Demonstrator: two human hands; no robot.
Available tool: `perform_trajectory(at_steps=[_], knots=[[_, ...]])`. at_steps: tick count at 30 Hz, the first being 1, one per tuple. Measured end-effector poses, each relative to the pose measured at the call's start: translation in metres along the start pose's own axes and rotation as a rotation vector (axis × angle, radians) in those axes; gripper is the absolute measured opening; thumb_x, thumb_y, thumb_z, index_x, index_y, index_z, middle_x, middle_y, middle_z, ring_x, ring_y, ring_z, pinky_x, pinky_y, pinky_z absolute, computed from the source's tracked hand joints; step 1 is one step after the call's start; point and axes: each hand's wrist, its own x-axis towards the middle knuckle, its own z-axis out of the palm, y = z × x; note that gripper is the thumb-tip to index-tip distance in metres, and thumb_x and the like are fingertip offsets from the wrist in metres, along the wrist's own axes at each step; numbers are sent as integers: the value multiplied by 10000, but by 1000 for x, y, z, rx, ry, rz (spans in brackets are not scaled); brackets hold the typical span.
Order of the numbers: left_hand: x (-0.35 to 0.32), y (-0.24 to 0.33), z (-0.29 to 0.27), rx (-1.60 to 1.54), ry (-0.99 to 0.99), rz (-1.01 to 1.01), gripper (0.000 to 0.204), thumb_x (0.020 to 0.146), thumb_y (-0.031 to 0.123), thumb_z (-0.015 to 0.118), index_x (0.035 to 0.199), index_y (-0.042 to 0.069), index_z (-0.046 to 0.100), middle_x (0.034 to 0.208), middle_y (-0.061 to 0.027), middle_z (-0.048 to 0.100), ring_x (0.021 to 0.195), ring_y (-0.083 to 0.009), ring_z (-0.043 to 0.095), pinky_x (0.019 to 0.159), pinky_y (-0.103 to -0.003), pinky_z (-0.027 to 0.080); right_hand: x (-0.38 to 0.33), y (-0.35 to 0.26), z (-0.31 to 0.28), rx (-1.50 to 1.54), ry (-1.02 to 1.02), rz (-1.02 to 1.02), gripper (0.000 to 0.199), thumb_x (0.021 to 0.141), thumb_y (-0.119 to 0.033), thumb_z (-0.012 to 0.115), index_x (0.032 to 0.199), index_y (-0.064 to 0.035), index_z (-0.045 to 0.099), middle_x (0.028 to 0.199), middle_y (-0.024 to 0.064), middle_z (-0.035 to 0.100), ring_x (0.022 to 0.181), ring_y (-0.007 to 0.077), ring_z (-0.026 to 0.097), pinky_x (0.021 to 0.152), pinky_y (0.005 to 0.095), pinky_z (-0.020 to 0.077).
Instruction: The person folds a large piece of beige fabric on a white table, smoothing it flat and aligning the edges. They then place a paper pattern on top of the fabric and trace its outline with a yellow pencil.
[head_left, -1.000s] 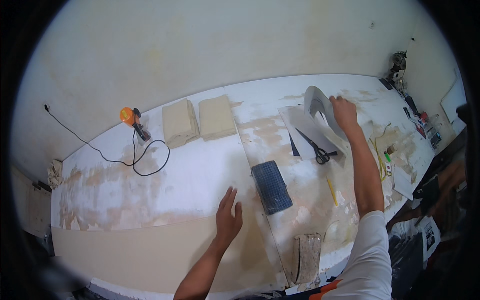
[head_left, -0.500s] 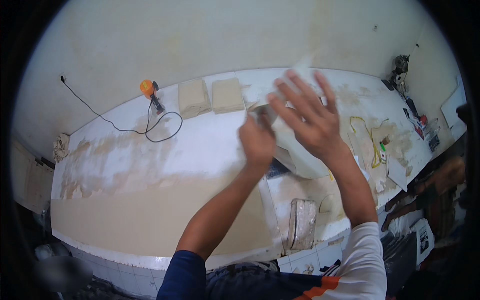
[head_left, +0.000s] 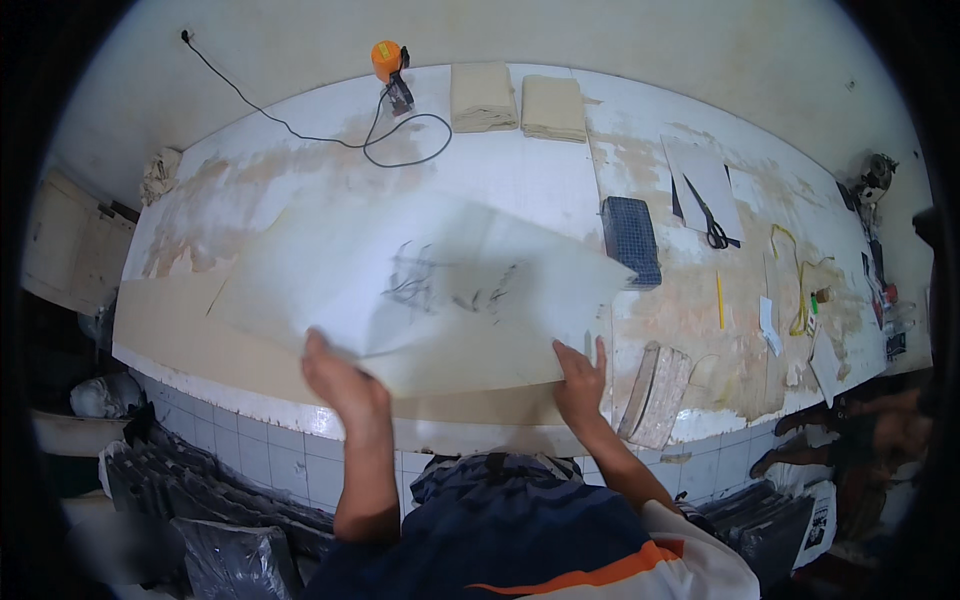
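A large, pale, translucent pattern sheet (head_left: 340,260) with dark handwritten marks is spread out in front of me, slightly blurred. Its near left edge is pinched in my left hand (head_left: 347,385). Farther right, my right hand (head_left: 580,385) grips the near edge, with the thumb up by the sheet. Beneath it lies beige fabric (head_left: 170,325) along the near left side of the table, partly covered. I cannot tell how much of the sheet touches the fabric.
On the white, stained table (head_left: 530,185) lie a dark blue block (head_left: 630,240), scissors (head_left: 710,215) on paper, a yellow pencil (head_left: 720,300) and a plastic-wrapped bundle (head_left: 655,395). Folded beige fabric stacks (head_left: 483,98) and a corded orange-topped tool (head_left: 390,70) stand behind. Another person's legs (head_left: 850,425) show right.
Both hands have come down and toward me from the table's right part. The sheet, curled before, is now opened out over the beige fabric. My view has shifted, and the scissors now show.
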Motion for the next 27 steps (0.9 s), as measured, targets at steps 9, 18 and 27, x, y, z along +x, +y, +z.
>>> perform_trajectory(at_steps=[9,18,27], knots=[[28,100,-49,332,30,563,769,870,-109,413,1615,23,278,1517,-256,447,1249,-336,600,1019,-427,555,126,-57,-173,13,-429,-202,314,723,52,677,1014,-64,688,914,121,685,913,341,653,963,477,425],[221,-53,-49,1438,68,450,971,1010,540,541,1654,4,50,1712,-296,0,1562,-542,-37,1154,-785,-23,170,-17,44,-202,-321,-5,356,858,-110,728,1197,-15,678,1185,231,690,1156,421,624,1005,465,490],[103,-125,-210,1710,-1209,763,652,1055,398,502,1630,142,335,1723,-136,216,1596,-364,146,1278,-589,57,-38,-13,40,-145,-176,812,276,832,-79,709,1078,8,620,1087,257,651,990,444,661,870,533,532]])
